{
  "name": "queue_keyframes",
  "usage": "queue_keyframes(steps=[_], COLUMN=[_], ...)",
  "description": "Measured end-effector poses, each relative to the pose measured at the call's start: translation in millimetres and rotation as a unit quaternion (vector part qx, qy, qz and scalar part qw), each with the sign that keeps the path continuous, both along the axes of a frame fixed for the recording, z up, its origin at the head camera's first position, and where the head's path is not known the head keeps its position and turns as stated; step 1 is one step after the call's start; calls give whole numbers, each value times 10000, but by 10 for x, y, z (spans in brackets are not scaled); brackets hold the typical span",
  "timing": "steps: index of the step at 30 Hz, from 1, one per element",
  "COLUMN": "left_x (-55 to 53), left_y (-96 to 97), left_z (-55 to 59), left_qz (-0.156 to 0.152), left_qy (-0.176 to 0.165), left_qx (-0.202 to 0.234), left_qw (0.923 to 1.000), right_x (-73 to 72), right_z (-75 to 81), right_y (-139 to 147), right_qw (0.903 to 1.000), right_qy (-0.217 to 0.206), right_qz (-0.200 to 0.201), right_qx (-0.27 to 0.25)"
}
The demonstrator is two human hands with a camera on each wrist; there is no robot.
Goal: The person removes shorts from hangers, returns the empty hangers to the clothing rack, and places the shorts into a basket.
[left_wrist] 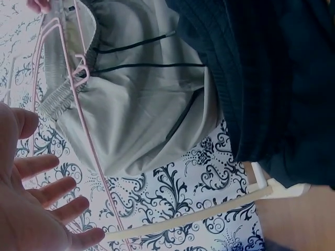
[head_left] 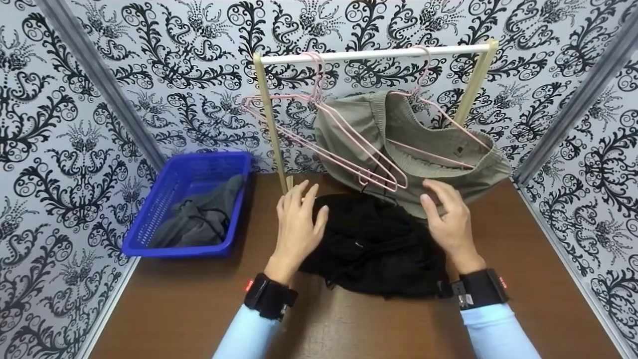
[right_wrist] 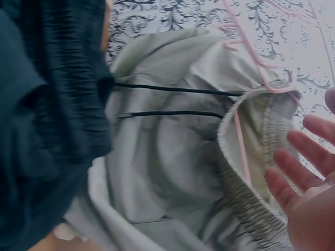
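Note:
My left hand (head_left: 297, 232) hovers with fingers spread at the left edge of a crumpled black garment (head_left: 379, 249), which has a gathered waistband. Over its right side is my right hand (head_left: 450, 224), fingers loosely bent and nothing in the grasp. Behind hang grey-green drawstring shorts (head_left: 344, 132) on a pink hanger (head_left: 451, 119), their elastic waist gaping. To their left, bare pink hangers (head_left: 349, 137) hang partly in front of them. In the left wrist view the palm and fingers hold nothing; the right wrist view shows bent fingers near the grey-green waistband (right_wrist: 246, 183).
A white rod (head_left: 374, 53) on wooden posts (head_left: 271, 124) carries the hangers. On the left of the brown table (head_left: 199, 304) stands a blue basket (head_left: 179, 251) with a dark grey garment (head_left: 204, 214) inside. Patterned walls (head_left: 84, 149) close in the back and sides.

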State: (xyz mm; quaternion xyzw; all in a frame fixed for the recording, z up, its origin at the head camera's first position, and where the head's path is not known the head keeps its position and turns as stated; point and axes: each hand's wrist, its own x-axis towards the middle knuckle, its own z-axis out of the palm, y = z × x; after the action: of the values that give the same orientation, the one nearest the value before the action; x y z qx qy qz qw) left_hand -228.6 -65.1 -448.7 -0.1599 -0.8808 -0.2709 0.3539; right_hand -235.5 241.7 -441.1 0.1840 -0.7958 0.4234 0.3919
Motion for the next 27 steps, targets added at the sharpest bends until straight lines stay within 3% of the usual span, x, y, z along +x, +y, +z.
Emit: queue_keyframes(steps=[11,18,27], left_x=[107,149,203], left_y=[192,303,445], left_z=[-261,-502,-695], left_qz=[123,78,36], left_qy=[43,-175,-632], left_qx=[-219,-427,-794], left_qw=[9997,9989,9948], right_x=[55,75,91], right_z=[-375,-501,-578], right_y=[-31,-22,-29], right_qw=[9990,9980,9966], right_qy=[-302,-504,-702], right_qz=[-22,-52,-45], right_qx=[338,384,430])
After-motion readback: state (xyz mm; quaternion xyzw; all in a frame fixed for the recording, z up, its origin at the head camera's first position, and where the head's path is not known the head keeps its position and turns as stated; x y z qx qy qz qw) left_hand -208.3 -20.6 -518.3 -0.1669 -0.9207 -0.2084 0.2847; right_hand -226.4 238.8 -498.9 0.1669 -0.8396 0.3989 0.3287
